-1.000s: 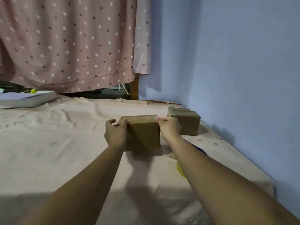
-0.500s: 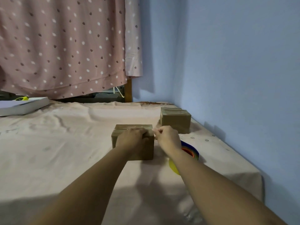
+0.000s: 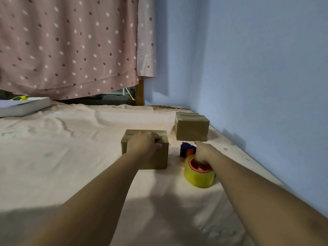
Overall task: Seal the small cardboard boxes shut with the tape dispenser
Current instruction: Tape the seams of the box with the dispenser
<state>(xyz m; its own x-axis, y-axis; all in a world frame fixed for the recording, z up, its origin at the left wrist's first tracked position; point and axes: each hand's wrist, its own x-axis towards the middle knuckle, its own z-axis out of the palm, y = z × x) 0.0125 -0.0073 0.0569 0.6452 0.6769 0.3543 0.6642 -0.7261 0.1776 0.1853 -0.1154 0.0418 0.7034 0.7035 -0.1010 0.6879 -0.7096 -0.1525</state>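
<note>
While left hand (image 3: pixel 143 143) clamps curled fingers on small brown cardboard box (image 3: pixel 162 157), yellow-roll blue tape dispenser (image 3: pixel 197 176) lies just right of that box, under nearer right hand (image 3: pixel 204 153), finger closure unclear.

Dim, soft, bluish light falls from behind and the left, laying a broad dark shadow across the near sheet (image 3: pixel 159 210) and a faint shadow of the far box (image 3: pixel 191 129) on the blue wall (image 3: pixel 257 68), while the wide lens bends the edges and detail is slightly soft.
</note>
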